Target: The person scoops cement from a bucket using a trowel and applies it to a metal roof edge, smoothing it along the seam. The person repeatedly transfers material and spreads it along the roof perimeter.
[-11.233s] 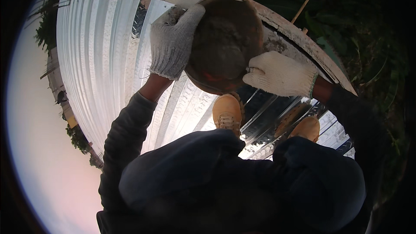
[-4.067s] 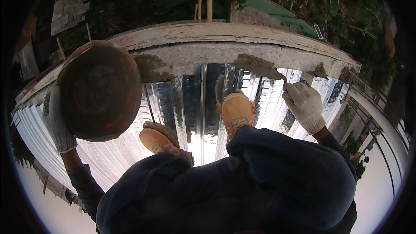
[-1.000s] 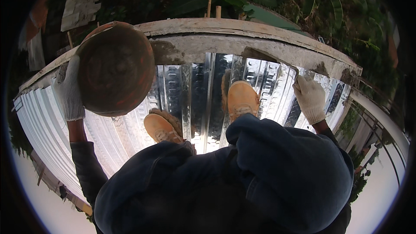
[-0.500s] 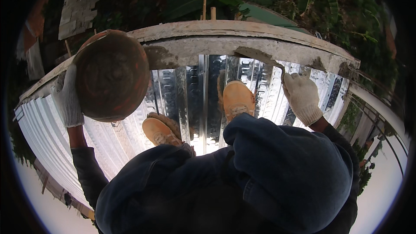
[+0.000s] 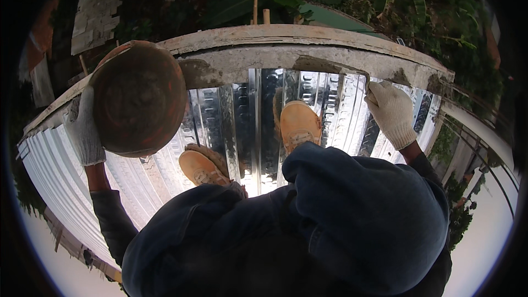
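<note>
**Right hand [image 5: 391, 111] on the trowel [image 5: 353, 70], left hand [image 5: 85, 126] on the bowl [image 5: 137, 99]**

The person's two hands are spread well apart, one on each side of the knees, both in pale knitted gloves. The left arm reaches forward and outward, its dark sleeve [image 5: 113, 223] ending short of the wrist. That hand grasps the round, mortar-smeared bowl by its left side, thumb up along the outer wall; the rest of the grip is partly hidden. The bowl's open mouth faces the camera, and its far rim overlaps the concrete ledge [image 5: 247, 61].

The right forearm angles up and inward from beside the knee. Its hand is clenched around the trowel's handle, which the glove covers, with the knuckles facing up. From the fist a thin bent neck rises, and the narrow blade points left along the near edge of the ledge, next to a dark patch of mortar [image 5: 316, 64]. Whether the blade touches the concrete cannot be told.

Below the ledge, two tan shoes [image 5: 301, 124] stand on shiny corrugated metal sheets [image 5: 228, 115], between the hands. A timber board [image 5: 247, 34] runs along the ledge's far side.
</note>
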Tool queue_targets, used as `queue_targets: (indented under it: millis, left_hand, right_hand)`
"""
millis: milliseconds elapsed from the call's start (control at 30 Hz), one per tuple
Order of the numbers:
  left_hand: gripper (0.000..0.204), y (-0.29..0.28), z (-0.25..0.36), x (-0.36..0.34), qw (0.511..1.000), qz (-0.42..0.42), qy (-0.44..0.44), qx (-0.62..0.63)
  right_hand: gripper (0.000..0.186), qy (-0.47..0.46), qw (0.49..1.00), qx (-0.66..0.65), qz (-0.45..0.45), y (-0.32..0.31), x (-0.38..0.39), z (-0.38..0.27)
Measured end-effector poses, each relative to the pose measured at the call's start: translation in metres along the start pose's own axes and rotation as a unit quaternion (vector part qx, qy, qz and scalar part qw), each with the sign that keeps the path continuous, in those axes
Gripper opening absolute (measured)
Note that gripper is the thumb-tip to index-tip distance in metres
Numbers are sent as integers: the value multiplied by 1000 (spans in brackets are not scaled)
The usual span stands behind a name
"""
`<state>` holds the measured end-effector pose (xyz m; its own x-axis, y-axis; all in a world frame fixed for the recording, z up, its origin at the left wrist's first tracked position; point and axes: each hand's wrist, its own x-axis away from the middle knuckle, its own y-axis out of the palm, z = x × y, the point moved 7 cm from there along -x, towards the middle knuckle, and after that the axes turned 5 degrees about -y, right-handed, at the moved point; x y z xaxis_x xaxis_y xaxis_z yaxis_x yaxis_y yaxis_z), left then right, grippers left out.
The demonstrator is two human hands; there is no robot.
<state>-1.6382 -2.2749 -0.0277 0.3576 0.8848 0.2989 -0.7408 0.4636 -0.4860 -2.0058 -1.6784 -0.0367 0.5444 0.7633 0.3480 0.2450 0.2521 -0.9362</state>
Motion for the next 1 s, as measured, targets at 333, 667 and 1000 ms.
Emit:
queue_targets:
  millis: [333, 667, 1000]
  left_hand:
    - [36, -8, -4, 3, 1000, 24, 18, -1]
    - [34, -3, -1, 8, 999, 29, -8, 11]
    - [39, 1, 2, 5, 1000, 12, -4, 12]
  right_hand:
    - [13, -49, 994, 100, 0, 28, 35, 69]
    - [13, -4, 995, 104, 14, 9, 60, 82]
    - [15, -23, 999, 27, -22, 39, 0, 70]
